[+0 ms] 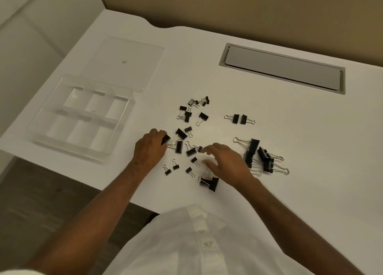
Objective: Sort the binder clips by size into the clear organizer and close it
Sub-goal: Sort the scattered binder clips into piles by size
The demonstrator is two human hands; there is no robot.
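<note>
Pinched in the grip of my left hand is one black clip, held at the fingertips just above the worktop. My right hand hovers with its fingers spread and slightly curled over the middle of the scatter, holding nothing that I can see. Binder clips lie loose on the white surface in several groups: small ones at the far edge of the scatter, a pair of medium ones set back to back on the right, and a heap of large ones just beyond my right hand. One more large clip rests near my right wrist, and a few small ones sit between my forearms. At the left of the worktop stands the clear organizer, open, with six compartments in two rows, all bare as far as I can tell. Its clear lid lies flat just behind it, detached. A grey cable hatch is set into the worktop at the far right. White shirt fills the lower frame.
</note>
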